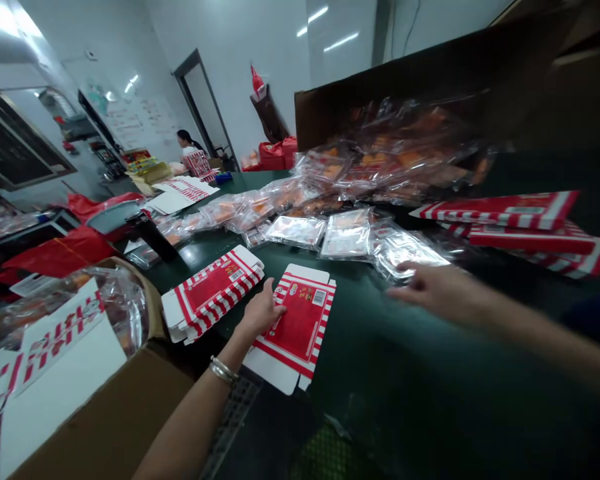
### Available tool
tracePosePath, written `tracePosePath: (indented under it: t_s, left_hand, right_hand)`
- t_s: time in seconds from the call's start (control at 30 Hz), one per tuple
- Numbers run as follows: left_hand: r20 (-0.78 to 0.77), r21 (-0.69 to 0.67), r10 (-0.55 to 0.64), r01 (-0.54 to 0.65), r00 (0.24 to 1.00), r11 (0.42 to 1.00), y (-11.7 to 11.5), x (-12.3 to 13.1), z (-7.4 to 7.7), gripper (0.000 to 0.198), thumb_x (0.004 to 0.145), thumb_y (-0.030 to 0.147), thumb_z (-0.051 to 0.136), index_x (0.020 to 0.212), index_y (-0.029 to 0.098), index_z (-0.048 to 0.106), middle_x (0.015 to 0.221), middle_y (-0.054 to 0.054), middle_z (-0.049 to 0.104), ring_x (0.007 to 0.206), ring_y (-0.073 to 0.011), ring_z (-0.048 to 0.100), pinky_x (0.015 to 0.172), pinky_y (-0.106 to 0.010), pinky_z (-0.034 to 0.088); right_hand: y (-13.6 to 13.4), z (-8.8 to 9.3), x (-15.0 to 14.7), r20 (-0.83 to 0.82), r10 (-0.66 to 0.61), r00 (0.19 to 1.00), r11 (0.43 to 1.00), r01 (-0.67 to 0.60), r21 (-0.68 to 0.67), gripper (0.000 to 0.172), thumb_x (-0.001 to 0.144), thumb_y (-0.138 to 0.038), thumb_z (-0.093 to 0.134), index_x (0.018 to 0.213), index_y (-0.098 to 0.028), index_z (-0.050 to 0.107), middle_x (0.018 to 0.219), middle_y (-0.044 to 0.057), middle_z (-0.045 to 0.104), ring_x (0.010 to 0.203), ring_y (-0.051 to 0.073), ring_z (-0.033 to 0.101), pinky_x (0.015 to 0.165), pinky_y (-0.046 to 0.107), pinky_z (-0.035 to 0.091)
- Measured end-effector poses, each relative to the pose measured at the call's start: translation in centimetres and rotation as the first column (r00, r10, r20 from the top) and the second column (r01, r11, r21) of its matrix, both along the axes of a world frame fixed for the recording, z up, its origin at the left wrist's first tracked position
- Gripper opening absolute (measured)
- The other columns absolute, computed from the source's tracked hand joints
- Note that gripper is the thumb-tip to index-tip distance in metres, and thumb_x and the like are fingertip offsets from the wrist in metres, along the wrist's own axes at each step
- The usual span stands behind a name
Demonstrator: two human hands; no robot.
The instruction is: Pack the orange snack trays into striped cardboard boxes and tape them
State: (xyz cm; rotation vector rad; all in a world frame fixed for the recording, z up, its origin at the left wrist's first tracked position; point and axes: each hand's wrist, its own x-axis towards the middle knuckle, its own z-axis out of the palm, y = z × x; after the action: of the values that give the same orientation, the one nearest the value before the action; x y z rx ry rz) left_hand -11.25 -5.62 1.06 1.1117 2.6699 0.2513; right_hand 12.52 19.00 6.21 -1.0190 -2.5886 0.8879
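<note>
Left hand (261,312) on a red box (300,323), right hand (427,288) by a shiny pack (409,255)

The box lies flat on the green table (360,340), near the edge and just in front of the person. It has red and white stripes, and its white flaps stick out at both ends. The left hand has it by the left side, with the thumb on top. Some of the fingers are hidden, so I cannot tell how hard they squeeze.

The right hand is blurry. Its fingers look loose and bent over by the pack, but I cannot tell if they touch it.

The box looks like thin card, so it should be light and a bit stiff. The flaps may bend or crease fast. The long sides look best to hold, with a thumb on top and fingers under. The pack is clear and shiny, so it may feel slippery and crinkly. I think a soft pinch at its edge would be kind to what is inside.

A second box (214,288) lies just left of the left hand, and more boxes (533,239) are piled on the right
</note>
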Motion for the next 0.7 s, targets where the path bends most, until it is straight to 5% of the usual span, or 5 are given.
tracePosePath:
  t_s: [0.2,0.37,0.5,0.6,0.7]
  left_hand:
    - [-0.087,0.005,-0.219,0.22,0.972,0.975,2.5,1.0,1.7,0.046,0.086,0.032,0.06,0.128,0.018,0.05,0.139,-0.017,0.053,0.134,-0.0308,0.042,0.109,-0.041,0.032]
    - [0.038,-0.038,-0.385,0.387,0.922,0.921,8.4,-0.9,2.5,0.072,0.046,0.036,0.091,0.11,0.018,0.062,0.132,-0.015,0.06,0.128,-0.0368,0.047,0.107,-0.044,0.035]
    - [0.149,-0.031,-0.318,0.326,0.936,0.945,9.9,-1.9,1.9,0.059,0.038,0.031,0.094,0.087,0.013,0.066,0.099,-0.016,0.072,0.109,-0.0416,0.06,0.095,-0.052,0.043]
    - [0.251,0.073,-0.323,0.315,0.912,0.946,8.5,-1.0,2.3,0.033,0.053,0.032,0.088,0.07,0.014,0.065,0.07,-0.007,0.071,0.086,-0.0327,0.068,0.08,-0.042,0.052]
    - [0.338,0.306,-0.401,0.303,0.852,0.902,6.1,1.2,3.8,0.024,0.075,0.035,0.073,0.082,0.013,0.068,0.072,-0.005,0.072,0.077,-0.0247,0.07,0.071,-0.032,0.055]
  right_hand:
    - [-10.8,-4.3,-4.6,0.17,0.168,0.971,0.972,-0.192,0.134,0.036,0.083,-0.051,0.061,0.08,-0.016,0.066,0.083,0.015,0.069,0.082,0.034,0.067,0.068,0.042,0.047]
    - [-15.5,-5.0,-3.1,0.107,0.237,0.966,0.943,-0.255,0.215,0.049,0.075,-0.05,0.069,0.114,-0.022,0.061,0.116,0.016,0.064,0.105,0.038,0.06,0.081,0.047,0.049]
    - [-16.5,-6.1,-1.9,0.07,0.195,0.978,0.957,-0.205,0.205,0.07,0.066,-0.042,0.077,0.128,-0.02,0.054,0.13,0.02,0.056,0.119,0.045,0.049,0.094,0.059,0.04]
    - [-15.1,-6.3,-1.6,0.021,0.126,0.992,0.985,-0.127,0.114,0.068,0.07,-0.044,0.074,0.127,-0.014,0.053,0.123,0.022,0.06,0.116,0.044,0.053,0.09,0.059,0.043]
    - [-12.7,-4.3,-0.4,-0.044,0.161,0.986,0.986,-0.163,-0.043,0.047,0.083,-0.046,0.06,0.117,-0.015,0.06,0.105,0.016,0.07,0.093,0.031,0.067,0.075,0.044,0.053]
